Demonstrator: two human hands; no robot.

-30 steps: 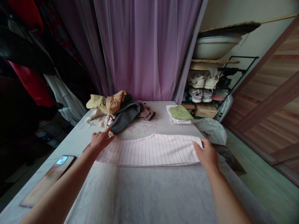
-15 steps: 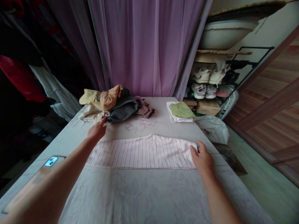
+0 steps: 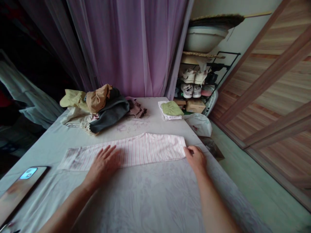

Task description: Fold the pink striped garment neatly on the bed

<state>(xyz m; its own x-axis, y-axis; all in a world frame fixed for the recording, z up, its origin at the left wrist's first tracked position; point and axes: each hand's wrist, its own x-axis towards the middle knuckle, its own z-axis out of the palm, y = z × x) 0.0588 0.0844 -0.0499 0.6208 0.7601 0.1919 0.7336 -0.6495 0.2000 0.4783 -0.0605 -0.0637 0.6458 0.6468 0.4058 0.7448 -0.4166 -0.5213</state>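
Note:
White pants with pink stripes (image 3: 148, 150) lie folded lengthwise across the bed-like surface, their narrower end to the left. My left hand (image 3: 104, 163) rests flat over the leg part, fingers spread and slightly blurred. At the other end, my right hand (image 3: 196, 158) pinches the waist edge between thumb and curled fingers. Beyond the pants, on the left, sits a loose heap of clothes with a dark grey garment (image 3: 110, 113), a tan one (image 3: 97, 98) and a yellow-green one (image 3: 74, 99).
A folded green cloth (image 3: 172, 108) lies on white folded fabric at the back right. A phone (image 3: 23, 187) is at the left edge. Purple curtains (image 3: 119, 48) hang behind. Right of the surface stand a shoe rack (image 3: 228, 66) and a wooden door (image 3: 267, 97).
My left hand has left the clothes heap and come down onto the striped pants. My right hand has closed on the waist edge. The view has turned to the right.

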